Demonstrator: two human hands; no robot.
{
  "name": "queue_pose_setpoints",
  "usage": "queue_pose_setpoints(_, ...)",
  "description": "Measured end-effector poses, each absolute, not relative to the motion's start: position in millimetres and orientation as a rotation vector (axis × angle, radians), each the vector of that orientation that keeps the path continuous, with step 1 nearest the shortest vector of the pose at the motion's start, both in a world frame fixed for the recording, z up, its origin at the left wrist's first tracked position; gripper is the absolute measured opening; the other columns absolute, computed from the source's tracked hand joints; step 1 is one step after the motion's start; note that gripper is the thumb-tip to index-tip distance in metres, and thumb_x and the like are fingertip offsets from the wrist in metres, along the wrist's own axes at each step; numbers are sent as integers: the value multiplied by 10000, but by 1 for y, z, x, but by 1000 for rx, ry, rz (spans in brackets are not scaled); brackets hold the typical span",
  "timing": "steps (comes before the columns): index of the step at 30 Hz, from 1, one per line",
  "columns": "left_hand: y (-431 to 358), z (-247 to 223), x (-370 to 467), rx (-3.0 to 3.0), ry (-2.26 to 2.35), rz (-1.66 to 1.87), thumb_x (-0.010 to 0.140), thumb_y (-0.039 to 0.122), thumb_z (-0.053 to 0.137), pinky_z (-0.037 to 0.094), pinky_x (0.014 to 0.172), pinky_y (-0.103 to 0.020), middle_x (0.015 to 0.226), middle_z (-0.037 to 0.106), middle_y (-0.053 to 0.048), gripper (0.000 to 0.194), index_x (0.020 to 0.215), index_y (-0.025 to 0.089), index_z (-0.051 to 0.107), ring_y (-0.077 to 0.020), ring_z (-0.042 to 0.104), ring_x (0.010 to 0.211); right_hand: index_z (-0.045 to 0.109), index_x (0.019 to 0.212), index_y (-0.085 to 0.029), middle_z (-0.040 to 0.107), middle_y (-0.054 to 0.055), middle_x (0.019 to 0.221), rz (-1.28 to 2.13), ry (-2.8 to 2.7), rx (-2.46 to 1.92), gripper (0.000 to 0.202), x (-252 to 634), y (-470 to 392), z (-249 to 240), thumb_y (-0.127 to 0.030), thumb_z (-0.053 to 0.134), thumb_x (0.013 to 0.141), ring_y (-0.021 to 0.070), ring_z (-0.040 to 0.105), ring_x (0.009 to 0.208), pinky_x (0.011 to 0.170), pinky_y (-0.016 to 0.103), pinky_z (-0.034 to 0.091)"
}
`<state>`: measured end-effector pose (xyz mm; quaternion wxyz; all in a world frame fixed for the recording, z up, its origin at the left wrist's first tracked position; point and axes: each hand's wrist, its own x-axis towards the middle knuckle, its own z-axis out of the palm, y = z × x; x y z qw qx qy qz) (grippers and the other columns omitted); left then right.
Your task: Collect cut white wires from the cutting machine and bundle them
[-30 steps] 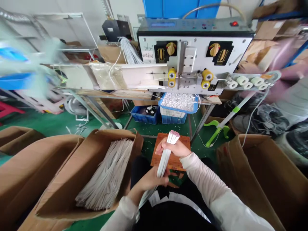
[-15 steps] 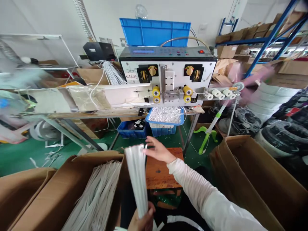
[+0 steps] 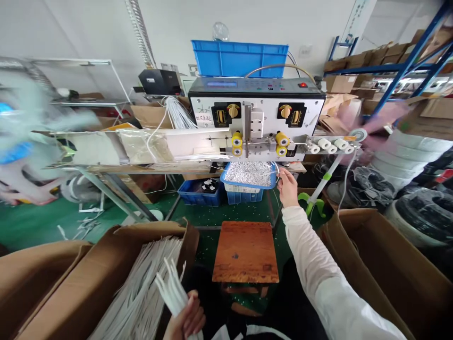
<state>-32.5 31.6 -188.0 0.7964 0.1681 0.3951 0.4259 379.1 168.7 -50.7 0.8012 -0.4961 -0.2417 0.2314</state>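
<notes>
One bundle of white wires is in the left hand, whose fingers curl around it. Farther forward, the right hand is beside a blue tray; whether it pinches the white strand at its fingertips cannot be told. Right of the left hand stands a stool.
</notes>
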Motion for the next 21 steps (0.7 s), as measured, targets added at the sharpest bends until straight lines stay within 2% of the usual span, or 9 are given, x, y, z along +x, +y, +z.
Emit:
queue_pose_setpoints(3, 33, -179, -22, 452, 862, 923, 669, 458, 885, 209, 415, -172, 517, 166, 124, 428, 890, 171, 657, -21, 77, 441, 675, 1091, -179, 687, 50, 943, 289, -780, -1121, 371, 352, 144, -41, -473, 607, 876, 73, 432, 509, 490, 249, 352)
queue_pose_setpoints(6, 34, -170, -15, 564, 874, 918, 696, 487, 856, 203, 427, -184, 502, 203, 124, 459, 951, 160, 659, -25, 105, 431, 713, 1095, -209, 710, 76, 993, 210, -1368, -1224, 283, 301, 98, -59, -338, 490, 978, 149, 604, 704, 700, 312, 492)
queue_pose_setpoints(8, 33, -165, -10, 616, 879, 898, 715, 486, 834, 194, 436, -191, 491, 218, 125, 478, 1010, 154, 657, -28, 119, 424, 741, 996, -212, 729, 73, 931, 379, -1889, -1208, 267, 264, 66, -91, -245, 477, 967, 186, 657, 841, 783, 320, 499)
queue_pose_setpoints(10, 31, -162, -5, 637, 881, 874, 728, 473, 815, 192, 441, -197, 488, 228, 125, 498, 1075, 155, 652, -32, 129, 419, 740, 785, -221, 719, 33, 763, 629, -2359, -1227, 231, 232, 39, -130, -188, 538, 891, 176, 651, 713, 679, 285, 480)
queue_pose_setpoints(12, 28, -161, 0, 638, 877, 838, 733, 464, 806, 196, 443, -203, 492, 239, 123, 530, 1135, 158, 645, -35, 133, 419, 715, 655, -230, 688, -2, 637, 894, -2642, -1260, 157, 211, 21, -165, -205, 644, 792, 175, 635, 632, 611, 264, 458)
queue_pose_setpoints(14, 26, -163, 7, 642, 856, 772, 732, 470, 804, 197, 443, -207, 491, 256, 121, 578, 1187, 156, 635, -37, 140, 418, 729, 677, -240, 692, -30, 637, 1135, -2668, -1204, 101, 203, 11, -184, -202, 672, 751, 161, 633, 627, 608, 247, 452)
queue_pose_setpoints(17, 26, -169, 17, 659, 806, 631, 731, 494, 810, 203, 440, -208, 472, 282, 121, 620, 1210, 148, 621, -40, 170, 407, 763, 835, -243, 713, -45, 728, 1344, -2272, -1097, 205, 209, 10, -176, -150, 585, 793, 125, 648, 678, 660, 213, 462)
queue_pose_setpoints(19, 28, -174, 24, 669, 766, 552, 729, 519, 811, 208, 437, -209, 462, 289, 122, 579, 1131, 144, 629, -42, 187, 401, 759, 851, -206, 699, -21, 744, 1379, -1897, -1150, 213, 221, 12, -157, -155, 554, 826, 118, 640, 659, 634, 208, 464)
queue_pose_setpoints(21, 31, -179, 31, 681, 728, 495, 725, 551, 808, 207, 428, -211, 457, 295, 119, 500, 963, 152, 622, -40, 194, 390, 740, 808, -175, 672, 3, 729, 1394, -1584, -1213, 187, 235, 12, -140, -241, 578, 875, 120, 610, 605, 576, 219, 453)
